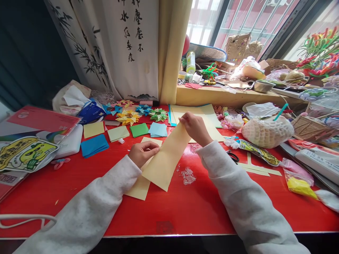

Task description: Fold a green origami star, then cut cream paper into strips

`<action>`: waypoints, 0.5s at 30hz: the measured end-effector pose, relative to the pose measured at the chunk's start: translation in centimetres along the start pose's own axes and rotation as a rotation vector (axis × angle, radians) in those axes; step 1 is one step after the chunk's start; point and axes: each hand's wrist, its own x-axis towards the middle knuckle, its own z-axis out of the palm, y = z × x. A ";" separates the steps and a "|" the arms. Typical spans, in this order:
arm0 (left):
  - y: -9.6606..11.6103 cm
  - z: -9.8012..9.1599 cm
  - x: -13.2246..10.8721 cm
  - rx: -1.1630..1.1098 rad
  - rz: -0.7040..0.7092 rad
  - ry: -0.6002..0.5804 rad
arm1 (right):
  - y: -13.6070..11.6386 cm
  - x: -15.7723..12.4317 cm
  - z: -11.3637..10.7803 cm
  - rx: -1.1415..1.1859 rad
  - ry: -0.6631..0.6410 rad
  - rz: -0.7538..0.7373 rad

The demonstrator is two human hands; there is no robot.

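Between my hands a strip of pale yellow paper (pixel 169 155) is held up at a slant over the red table. My right hand (pixel 194 127) pinches its upper end. Thumb and fingers of my left hand (pixel 143 152) close on its left edge, lower down. Beneath it a second pale yellow strip (pixel 139 188) lies on the table, partly covered by the held strip and my left hand. Beyond my hands are small stacks of light blue paper (pixel 158 129), green paper (pixel 139 130) and darker blue paper (pixel 94 145).
Folded paper stars (pixel 128 116) lie at the back, beside large pale yellow sheets (pixel 212 114). Black-handled scissors (pixel 233 156) and narrow paper offcuts (pixel 261 170) are on the right. A netted white fruit with a straw (pixel 267 130) stands behind them. White crumbs (pixel 188 176) dot the table (pixel 201 211).
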 end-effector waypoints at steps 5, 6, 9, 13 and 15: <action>-0.2 0.1 0.0 0.036 -0.003 -0.032 | 1.8 0.5 -0.8 -0.043 0.037 0.058; -0.3 0.1 0.0 0.045 -0.003 -0.041 | 2.2 0.6 -1.0 -0.050 0.045 0.069; -0.5 0.1 0.0 0.059 -0.008 -0.060 | 3.3 0.9 -1.6 -0.074 0.071 0.089; -0.3 0.2 -0.1 0.055 -0.010 -0.122 | 4.7 1.1 -2.1 -0.107 0.114 0.103; 0.0 0.1 -0.2 0.073 -0.012 -0.174 | 5.3 1.1 -2.3 -0.119 0.128 0.114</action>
